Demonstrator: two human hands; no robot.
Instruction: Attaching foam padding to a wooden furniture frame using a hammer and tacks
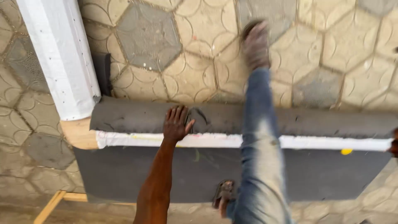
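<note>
My left hand (177, 123) lies flat, fingers spread, on a dark grey fabric sheet (315, 120) draped over a long padded furniture frame. The hand presses the fabric near a crease, just above a white foam strip (215, 141) that runs along the frame. At the far right edge only a sliver of my right hand (394, 143) shows, at the end of the white strip; its grip is hidden. A leg in faded blue jeans (259, 137) crosses over the frame, with a sandalled foot (256, 43) raised above the paving.
A white padded armrest (62, 54) rises at the upper left over a bare wooden corner (78, 132). A second sandalled foot (223, 195) stands by the lower grey panel (124, 174). Hexagonal paving (186, 49) surrounds everything. A small yellow object (346, 152) sits near the strip.
</note>
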